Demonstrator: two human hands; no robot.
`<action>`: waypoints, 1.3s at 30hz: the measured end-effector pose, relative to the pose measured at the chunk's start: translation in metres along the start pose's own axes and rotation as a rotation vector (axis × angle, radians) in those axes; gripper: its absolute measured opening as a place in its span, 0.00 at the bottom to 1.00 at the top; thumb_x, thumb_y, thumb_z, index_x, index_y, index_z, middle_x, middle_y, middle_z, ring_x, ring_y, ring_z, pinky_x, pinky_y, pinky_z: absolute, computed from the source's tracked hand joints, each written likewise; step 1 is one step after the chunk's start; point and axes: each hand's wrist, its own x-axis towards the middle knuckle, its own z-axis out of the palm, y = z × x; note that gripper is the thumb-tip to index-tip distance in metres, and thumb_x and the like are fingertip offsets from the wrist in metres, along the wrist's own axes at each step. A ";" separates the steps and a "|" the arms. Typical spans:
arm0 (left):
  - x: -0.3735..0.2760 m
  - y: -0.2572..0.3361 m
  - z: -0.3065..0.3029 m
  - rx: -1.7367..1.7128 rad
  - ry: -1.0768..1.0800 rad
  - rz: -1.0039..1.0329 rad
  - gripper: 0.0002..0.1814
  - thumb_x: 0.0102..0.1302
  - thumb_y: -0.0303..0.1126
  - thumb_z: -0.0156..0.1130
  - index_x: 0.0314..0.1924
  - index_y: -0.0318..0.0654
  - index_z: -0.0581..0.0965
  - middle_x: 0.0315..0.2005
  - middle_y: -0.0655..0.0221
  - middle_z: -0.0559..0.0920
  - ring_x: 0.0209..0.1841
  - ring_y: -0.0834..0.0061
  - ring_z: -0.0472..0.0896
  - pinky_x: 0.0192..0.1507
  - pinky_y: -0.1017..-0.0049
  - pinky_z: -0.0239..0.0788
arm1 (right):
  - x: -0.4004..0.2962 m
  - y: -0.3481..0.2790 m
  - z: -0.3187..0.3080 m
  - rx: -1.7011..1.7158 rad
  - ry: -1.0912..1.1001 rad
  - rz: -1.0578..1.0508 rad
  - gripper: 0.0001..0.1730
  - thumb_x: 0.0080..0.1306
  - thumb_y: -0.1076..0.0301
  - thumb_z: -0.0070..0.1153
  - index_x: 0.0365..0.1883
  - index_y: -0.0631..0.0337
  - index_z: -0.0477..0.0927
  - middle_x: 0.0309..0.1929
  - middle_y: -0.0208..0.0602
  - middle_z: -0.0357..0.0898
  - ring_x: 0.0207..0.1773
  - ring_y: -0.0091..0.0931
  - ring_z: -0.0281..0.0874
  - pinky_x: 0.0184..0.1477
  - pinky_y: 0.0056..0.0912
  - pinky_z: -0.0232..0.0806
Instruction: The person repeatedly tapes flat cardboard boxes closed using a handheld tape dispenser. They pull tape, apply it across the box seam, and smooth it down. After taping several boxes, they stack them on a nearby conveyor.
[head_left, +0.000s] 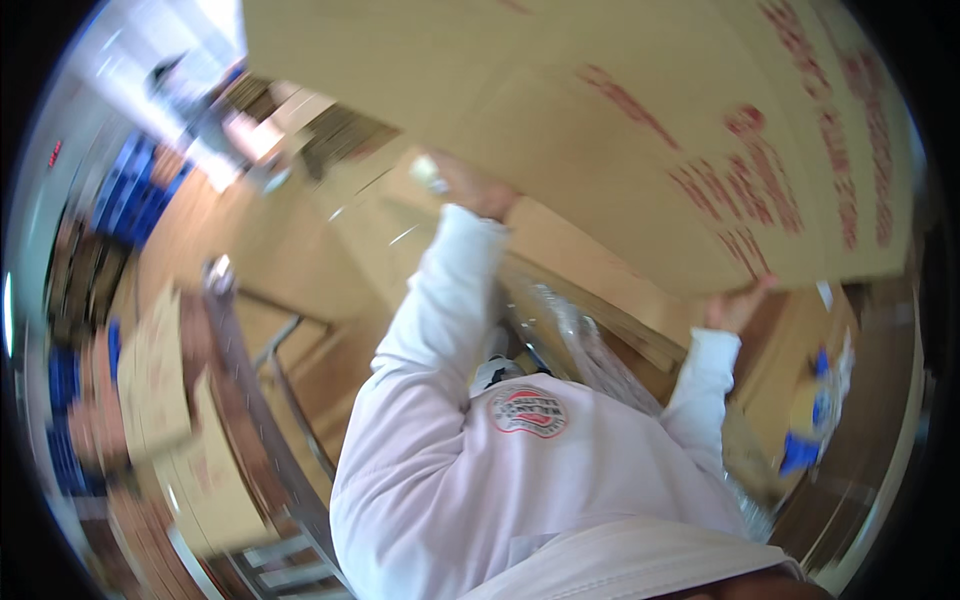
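A large cardboard sheet or flattened carton (525, 97) with red printing fills the upper part of the view, tilted. My left hand (476, 187) is at its lower left edge, with a small whitish thing at the fingers that is too blurred to name. My right hand (739, 306) grips the lower right edge, its fingertips showing on the printed face. Under the sheet, between my arms, lie a wooden board (600, 307) and clear plastic wrap (581, 337). Both my sleeves are white.
At left stand a metal frame (247, 390) and stacked cardboard (157, 382). Blue crates (135, 187) and a person (202, 120) beside cardboard stacks (337, 139) are at the upper left. Blue items (802, 450) with plastic lie on the floor at right.
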 end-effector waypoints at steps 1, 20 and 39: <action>-0.009 -0.004 0.025 0.255 0.362 0.259 0.41 0.60 0.70 0.34 0.60 0.46 0.64 0.59 0.66 0.67 0.61 0.59 0.62 0.59 0.61 0.57 | 0.003 0.005 -0.004 0.030 -0.077 0.022 0.38 0.62 0.42 0.49 0.63 0.54 0.59 0.63 0.34 0.61 0.65 0.33 0.57 0.67 0.42 0.51; -0.354 0.226 0.133 0.608 0.500 1.141 0.32 0.59 0.49 0.58 0.58 0.39 0.65 0.53 0.62 0.72 0.55 0.60 0.69 0.59 0.59 0.59 | -0.197 0.220 0.145 -0.178 -0.968 0.627 0.27 0.66 0.61 0.50 0.61 0.60 0.61 0.60 0.34 0.64 0.62 0.29 0.61 0.63 0.37 0.55; -0.853 0.283 0.231 0.726 1.888 1.165 0.25 0.61 0.41 0.52 0.55 0.32 0.68 0.48 0.60 0.75 0.51 0.63 0.73 0.53 0.66 0.65 | -0.581 0.320 0.165 -0.597 -2.528 1.644 0.29 0.62 0.47 0.51 0.54 0.56 0.65 0.46 0.36 0.74 0.45 0.28 0.73 0.37 0.29 0.70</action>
